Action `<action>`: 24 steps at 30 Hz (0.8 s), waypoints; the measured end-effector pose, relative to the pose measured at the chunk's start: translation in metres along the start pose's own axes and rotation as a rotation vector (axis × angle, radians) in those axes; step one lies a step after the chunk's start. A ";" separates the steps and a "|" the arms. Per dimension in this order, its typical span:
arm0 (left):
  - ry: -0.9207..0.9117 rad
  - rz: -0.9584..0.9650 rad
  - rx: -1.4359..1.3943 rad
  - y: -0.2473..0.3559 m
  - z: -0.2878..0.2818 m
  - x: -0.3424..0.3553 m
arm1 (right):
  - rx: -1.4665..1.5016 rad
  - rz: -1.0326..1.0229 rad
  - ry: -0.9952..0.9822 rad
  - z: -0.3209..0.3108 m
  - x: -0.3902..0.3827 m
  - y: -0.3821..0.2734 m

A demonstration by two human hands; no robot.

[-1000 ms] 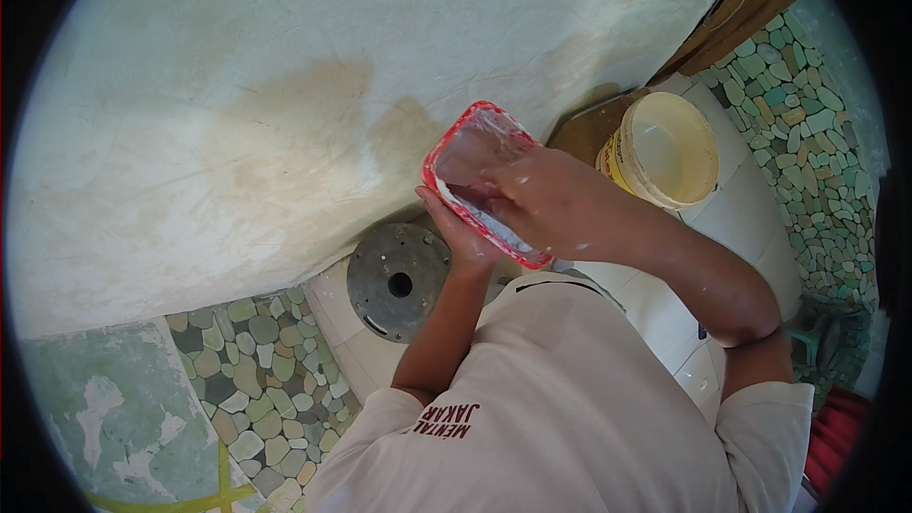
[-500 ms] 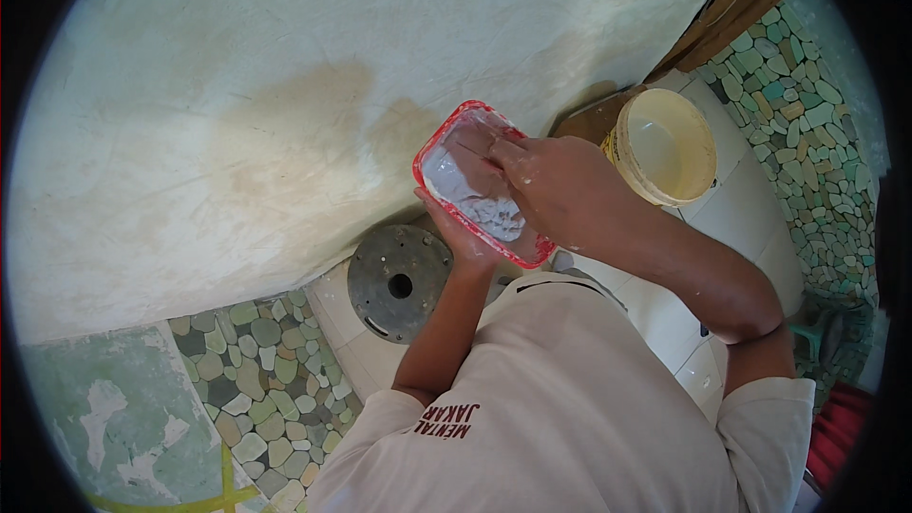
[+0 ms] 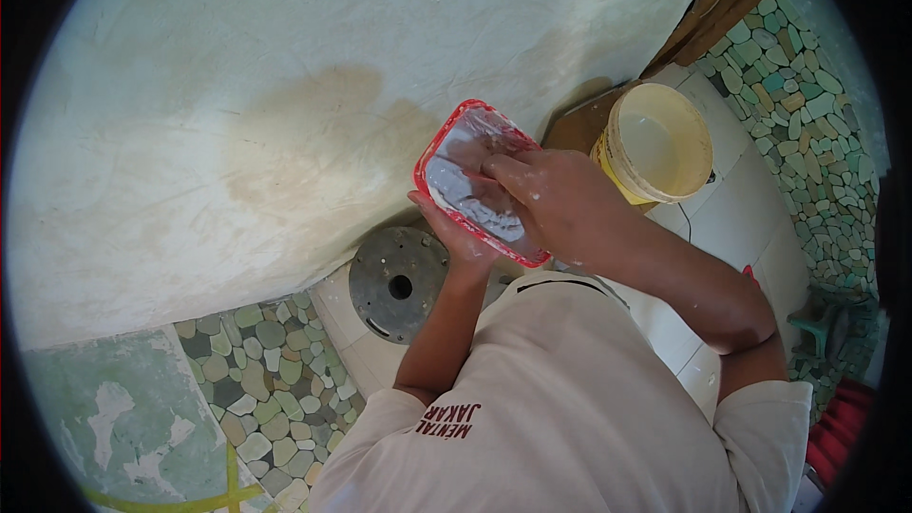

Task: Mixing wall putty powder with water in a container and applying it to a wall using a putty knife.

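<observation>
In front of the wall, my left hand (image 3: 458,234) is wrapped under and round the side of a tilted plastic tub (image 3: 438,140) with a red rim. White paste (image 3: 450,182) lies inside it, heaped toward the lower end. My right hand (image 3: 562,198) reaches over the tub's right side, its fingers curled down at the paste. White specks dot the back of that hand. Whatever its fingers may hold is hidden by the hand and by shadow.
A pale plaster wall (image 3: 190,114) with a damp brownish patch rises ahead. A cream bucket (image 3: 613,114) holding cloudy liquid stands right, on light tiles. Below the tub is a round grey stool top (image 3: 375,271) with a central hole. Pebble-pattern flooring (image 3: 271,370) lies left; a teal stool (image 3: 817,328) is far right.
My right hand has shifted slightly in the tub, and the paste under its fingers is spread differently. My left hand keeps its hold on the tub.
</observation>
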State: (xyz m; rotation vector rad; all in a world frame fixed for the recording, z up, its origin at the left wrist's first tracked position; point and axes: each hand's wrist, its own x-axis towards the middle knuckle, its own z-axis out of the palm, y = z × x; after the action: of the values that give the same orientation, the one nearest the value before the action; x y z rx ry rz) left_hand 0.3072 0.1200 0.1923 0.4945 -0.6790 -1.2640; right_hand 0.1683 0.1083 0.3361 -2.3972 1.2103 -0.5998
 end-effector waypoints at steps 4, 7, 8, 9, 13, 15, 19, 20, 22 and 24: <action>0.063 0.077 0.248 -0.010 0.002 0.001 | 0.300 0.014 -0.082 -0.009 -0.005 0.007; 0.074 0.140 0.360 -0.015 0.003 -0.003 | 0.406 -0.042 -0.061 -0.013 -0.008 0.009; 0.078 0.171 0.413 -0.016 0.005 -0.004 | 0.431 -0.067 -0.048 -0.014 -0.008 0.010; 0.076 0.173 0.417 -0.016 0.007 -0.005 | 0.442 -0.083 -0.034 -0.015 -0.009 0.010; 0.007 0.034 0.004 -0.019 0.016 -0.010 | 0.244 -0.067 -0.129 -0.020 -0.010 0.013; 0.014 0.083 0.196 -0.021 0.017 -0.015 | 0.172 -0.033 -0.153 -0.024 -0.012 0.013; 0.005 0.029 0.148 -0.028 0.015 -0.016 | 0.156 -0.002 -0.195 -0.041 -0.020 0.022; -0.005 0.002 0.088 -0.029 0.017 -0.018 | 0.212 -0.052 -0.120 -0.043 -0.023 0.025; 0.025 0.055 0.215 -0.032 0.026 -0.022 | 0.249 -0.097 -0.121 -0.042 -0.028 0.026; 0.061 0.135 0.400 -0.034 0.039 -0.027 | 0.288 -0.151 -0.093 -0.038 -0.032 0.029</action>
State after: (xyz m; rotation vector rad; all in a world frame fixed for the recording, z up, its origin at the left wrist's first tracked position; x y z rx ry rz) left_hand 0.2523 0.1392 0.1921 0.7983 -0.9039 -0.9834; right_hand 0.1120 0.1132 0.3465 -2.2552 0.8464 -0.6517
